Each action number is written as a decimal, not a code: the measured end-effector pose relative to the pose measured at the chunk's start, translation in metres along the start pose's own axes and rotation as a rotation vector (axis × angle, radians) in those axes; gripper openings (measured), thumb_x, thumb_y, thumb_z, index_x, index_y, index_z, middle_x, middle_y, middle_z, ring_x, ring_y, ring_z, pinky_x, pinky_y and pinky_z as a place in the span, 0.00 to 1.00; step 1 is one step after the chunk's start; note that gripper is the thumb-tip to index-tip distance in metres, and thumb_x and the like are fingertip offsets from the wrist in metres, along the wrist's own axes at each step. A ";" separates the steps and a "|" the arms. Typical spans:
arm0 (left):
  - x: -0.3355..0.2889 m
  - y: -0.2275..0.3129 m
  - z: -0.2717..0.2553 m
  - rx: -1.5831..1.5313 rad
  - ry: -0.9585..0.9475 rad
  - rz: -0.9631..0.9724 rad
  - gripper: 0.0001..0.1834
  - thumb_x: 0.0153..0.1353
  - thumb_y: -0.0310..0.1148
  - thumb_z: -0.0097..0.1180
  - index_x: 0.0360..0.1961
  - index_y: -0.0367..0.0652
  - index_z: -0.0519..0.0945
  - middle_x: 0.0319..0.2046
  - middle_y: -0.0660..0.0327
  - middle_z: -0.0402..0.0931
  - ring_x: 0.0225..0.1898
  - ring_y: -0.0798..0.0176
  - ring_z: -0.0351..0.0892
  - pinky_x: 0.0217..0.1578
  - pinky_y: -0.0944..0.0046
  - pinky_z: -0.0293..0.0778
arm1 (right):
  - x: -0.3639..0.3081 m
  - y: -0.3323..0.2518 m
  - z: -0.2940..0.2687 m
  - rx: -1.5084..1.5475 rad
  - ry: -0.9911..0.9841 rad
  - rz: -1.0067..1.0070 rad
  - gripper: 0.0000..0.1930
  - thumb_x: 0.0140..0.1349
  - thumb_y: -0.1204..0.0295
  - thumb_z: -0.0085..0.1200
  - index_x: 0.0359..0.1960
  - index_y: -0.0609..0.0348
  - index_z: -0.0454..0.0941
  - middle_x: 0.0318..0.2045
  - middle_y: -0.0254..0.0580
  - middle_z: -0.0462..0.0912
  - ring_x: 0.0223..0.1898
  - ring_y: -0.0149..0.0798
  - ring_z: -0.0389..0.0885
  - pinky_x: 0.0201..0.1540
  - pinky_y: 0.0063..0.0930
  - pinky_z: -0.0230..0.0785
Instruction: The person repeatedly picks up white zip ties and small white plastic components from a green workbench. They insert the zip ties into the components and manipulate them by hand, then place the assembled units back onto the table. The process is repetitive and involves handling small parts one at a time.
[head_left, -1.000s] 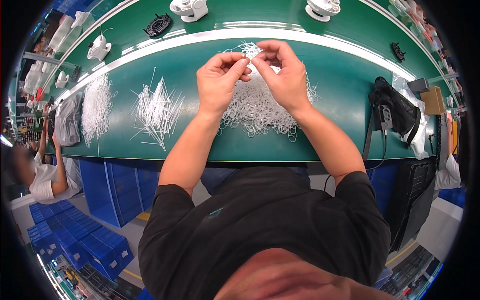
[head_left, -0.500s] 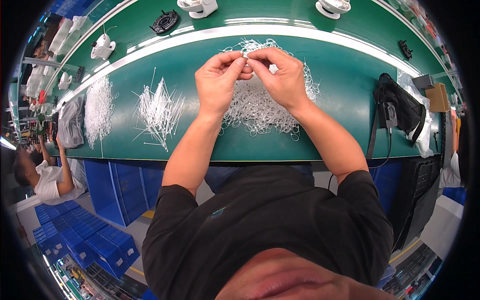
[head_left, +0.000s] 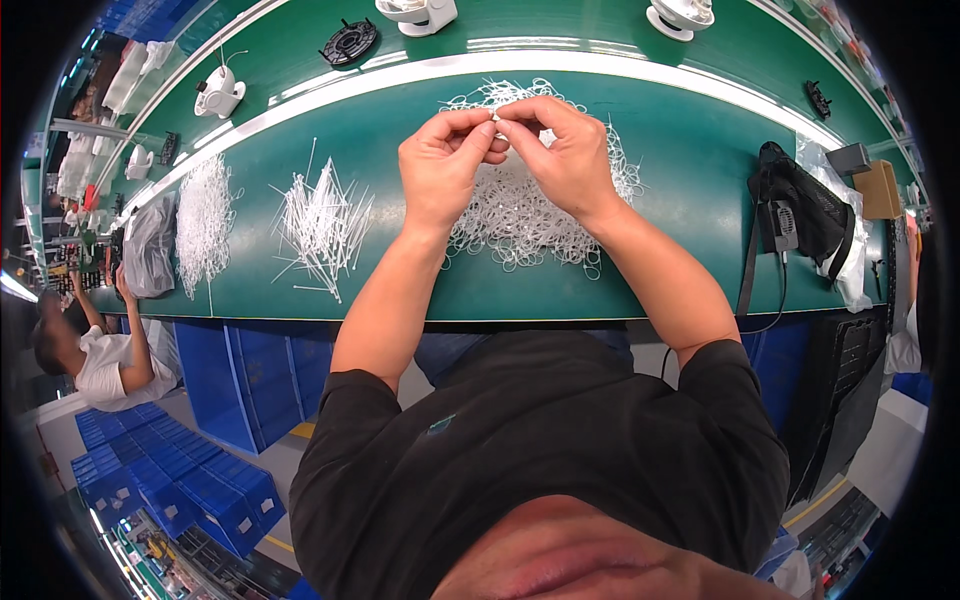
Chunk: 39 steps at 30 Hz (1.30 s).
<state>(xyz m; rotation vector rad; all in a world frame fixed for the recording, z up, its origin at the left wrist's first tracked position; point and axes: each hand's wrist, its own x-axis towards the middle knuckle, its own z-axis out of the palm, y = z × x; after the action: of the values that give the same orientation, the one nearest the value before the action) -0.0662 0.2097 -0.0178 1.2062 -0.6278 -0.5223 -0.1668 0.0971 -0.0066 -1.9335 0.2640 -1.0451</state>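
My left hand (head_left: 440, 165) and my right hand (head_left: 565, 160) meet fingertip to fingertip above a big heap of looped white cable ties (head_left: 520, 215). Thumbs and forefingers of both are pinched together on a small white cable tie (head_left: 494, 117), mostly hidden by the fingers. Left of my left forearm lies a loose pile of straight white cable ties (head_left: 325, 225). Farther left is another, denser pile of thin white ties (head_left: 205, 225).
Along the far side of the green table (head_left: 680, 200) runs a green belt with white housings (head_left: 218, 95) and black round parts (head_left: 350, 43). A black mesh bag (head_left: 810, 210) lies at right, near a cardboard box (head_left: 877, 190). Blue bins (head_left: 235, 385) and another person (head_left: 105, 360) are at left.
The white housings and black parts on the belt have shifted right. My view has moved slightly. Both hands keep their pinch above the heap.
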 end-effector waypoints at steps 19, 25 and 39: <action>-0.001 -0.005 -0.002 0.079 -0.042 0.023 0.07 0.65 0.21 0.59 0.43 0.30 0.81 0.36 0.53 0.84 0.32 0.65 0.85 0.35 0.67 0.84 | -0.001 -0.003 -0.004 0.017 -0.056 0.096 0.10 0.58 0.75 0.64 0.35 0.64 0.73 0.28 0.40 0.83 0.30 0.34 0.84 0.34 0.29 0.76; -0.003 -0.002 -0.004 0.395 -0.082 0.145 0.09 0.62 0.18 0.59 0.43 0.34 0.81 0.36 0.57 0.84 0.36 0.66 0.84 0.37 0.67 0.83 | 0.002 -0.007 -0.010 -0.002 -0.101 0.136 0.10 0.59 0.76 0.64 0.35 0.62 0.72 0.28 0.38 0.83 0.32 0.32 0.82 0.40 0.29 0.76; 0.007 0.018 0.013 0.301 -0.241 0.108 0.09 0.63 0.21 0.61 0.44 0.34 0.82 0.33 0.56 0.83 0.31 0.67 0.83 0.31 0.68 0.80 | 0.008 -0.003 -0.052 0.070 -0.218 0.050 0.07 0.61 0.77 0.57 0.40 0.64 0.75 0.33 0.44 0.84 0.36 0.39 0.84 0.41 0.32 0.76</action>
<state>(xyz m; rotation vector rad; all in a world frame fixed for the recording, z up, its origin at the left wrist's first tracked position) -0.0696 0.2015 0.0035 1.3933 -0.9988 -0.4967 -0.2015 0.0627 0.0134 -1.9482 0.1498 -0.7927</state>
